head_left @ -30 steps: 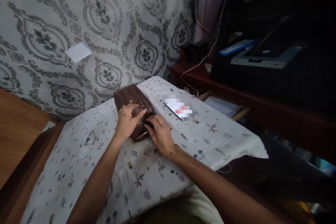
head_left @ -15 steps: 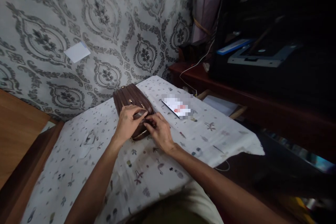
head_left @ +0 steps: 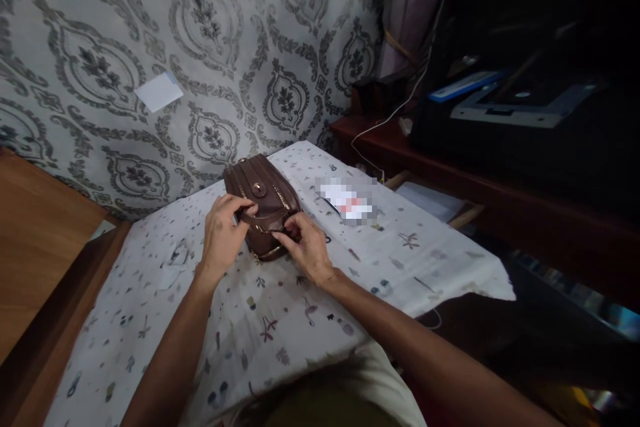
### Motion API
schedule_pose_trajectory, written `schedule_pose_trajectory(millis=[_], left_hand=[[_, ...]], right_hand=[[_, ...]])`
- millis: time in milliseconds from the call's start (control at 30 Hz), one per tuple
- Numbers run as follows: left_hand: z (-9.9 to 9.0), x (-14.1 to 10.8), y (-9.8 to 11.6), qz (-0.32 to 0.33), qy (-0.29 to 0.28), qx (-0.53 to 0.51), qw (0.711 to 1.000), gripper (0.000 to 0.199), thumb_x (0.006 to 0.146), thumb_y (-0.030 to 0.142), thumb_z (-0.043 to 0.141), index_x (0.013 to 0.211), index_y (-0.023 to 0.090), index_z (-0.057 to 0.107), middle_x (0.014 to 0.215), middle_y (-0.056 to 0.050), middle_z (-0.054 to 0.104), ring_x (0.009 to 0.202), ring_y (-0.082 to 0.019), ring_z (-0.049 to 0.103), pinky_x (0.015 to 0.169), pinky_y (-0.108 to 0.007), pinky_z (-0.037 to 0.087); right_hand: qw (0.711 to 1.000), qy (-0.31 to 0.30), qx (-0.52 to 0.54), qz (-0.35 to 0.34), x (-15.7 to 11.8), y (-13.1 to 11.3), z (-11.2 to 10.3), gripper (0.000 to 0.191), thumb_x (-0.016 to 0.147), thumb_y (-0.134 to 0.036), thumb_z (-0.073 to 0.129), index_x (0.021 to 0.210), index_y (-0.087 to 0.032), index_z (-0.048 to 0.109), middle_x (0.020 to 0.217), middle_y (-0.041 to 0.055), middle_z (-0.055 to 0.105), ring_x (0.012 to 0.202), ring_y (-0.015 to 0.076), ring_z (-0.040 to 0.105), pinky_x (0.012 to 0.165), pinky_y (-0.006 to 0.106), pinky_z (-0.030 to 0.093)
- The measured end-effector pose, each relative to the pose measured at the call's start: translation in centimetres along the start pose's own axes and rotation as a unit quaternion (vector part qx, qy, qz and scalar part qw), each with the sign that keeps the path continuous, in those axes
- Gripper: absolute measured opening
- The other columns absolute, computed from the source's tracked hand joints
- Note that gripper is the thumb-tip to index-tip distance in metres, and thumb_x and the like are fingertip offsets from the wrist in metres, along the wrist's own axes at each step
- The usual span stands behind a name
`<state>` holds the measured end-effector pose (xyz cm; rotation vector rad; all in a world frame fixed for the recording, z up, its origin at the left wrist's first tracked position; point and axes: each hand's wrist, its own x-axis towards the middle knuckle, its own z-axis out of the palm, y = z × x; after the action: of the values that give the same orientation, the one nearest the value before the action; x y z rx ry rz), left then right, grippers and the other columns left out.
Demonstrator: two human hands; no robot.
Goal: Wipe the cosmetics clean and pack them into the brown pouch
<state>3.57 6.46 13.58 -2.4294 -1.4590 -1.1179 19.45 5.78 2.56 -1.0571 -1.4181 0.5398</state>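
Observation:
A brown leather-like handbag (head_left: 267,203) with gold-coloured zip lines and a round gold stud lies on the white patterned cloth. At its near left side, my left hand (head_left: 223,233) is closed, thumb and fingers pinching a brown strap-like part of the bag. My right hand (head_left: 309,247) is at the near right corner, its thumb and forefinger closed together at the bag's edge by a zip line. Whatever small part lies between those right fingertips is too small to make out.
To the bag's right lies a phone (head_left: 347,201) with a blurred, lit screen. A white paper (head_left: 159,91) is on the patterned wall. Beyond the table's right side are an open drawer (head_left: 430,200), a thin white cable (head_left: 393,117) and a large dark screen (head_left: 540,27).
My left hand has moved left, away from the right fingertips, uncovering more of the bag's top and its stud. My right hand stays at the near corner. The view has shifted slightly.

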Motion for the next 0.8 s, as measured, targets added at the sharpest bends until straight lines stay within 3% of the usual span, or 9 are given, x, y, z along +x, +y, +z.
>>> schedule_pose_trajectory(millis=[333,600,800], left_hand=[[-0.2,-0.5,-0.4,0.031,0.008,0.015,0.999,0.009,0.089,0.019,0.062,0.092,0.018,0.070,0.091,-0.005,0.069,0.088,-0.021,0.065,0.079,-0.033,0.051],[0.1,-1.1,-0.6,0.047,0.032,0.019,0.998,0.013,0.092,0.016,0.057,0.094,0.019,0.069,0.094,-0.006,0.069,0.091,-0.020,0.065,0.083,-0.033,0.053],[0.4,-1.4,-0.5,0.030,0.052,0.036,0.998,0.013,0.092,0.014,0.055,0.093,0.018,0.067,0.093,-0.006,0.067,0.093,-0.021,0.063,0.084,-0.034,0.051]], right_hand=[[0.997,-0.013,-0.066,0.028,0.0,-0.2,0.8,0.013,0.085,-0.034,0.067,0.086,-0.024,0.059,0.069,-0.0027,0.062,0.058,0.0150,0.055,0.059,0.026,0.040],[0.998,-0.053,-0.032,0.027,0.2,-0.7,0.4,0.009,0.087,-0.033,0.060,0.086,-0.025,0.057,0.070,-0.0017,0.064,0.060,0.0159,0.058,0.059,0.026,0.043],[0.996,-0.061,-0.042,0.052,0.5,-1.3,0.5,0.022,0.082,-0.043,0.069,0.086,-0.024,0.057,0.065,-0.0038,0.063,0.056,0.0153,0.058,0.058,0.026,0.043]])
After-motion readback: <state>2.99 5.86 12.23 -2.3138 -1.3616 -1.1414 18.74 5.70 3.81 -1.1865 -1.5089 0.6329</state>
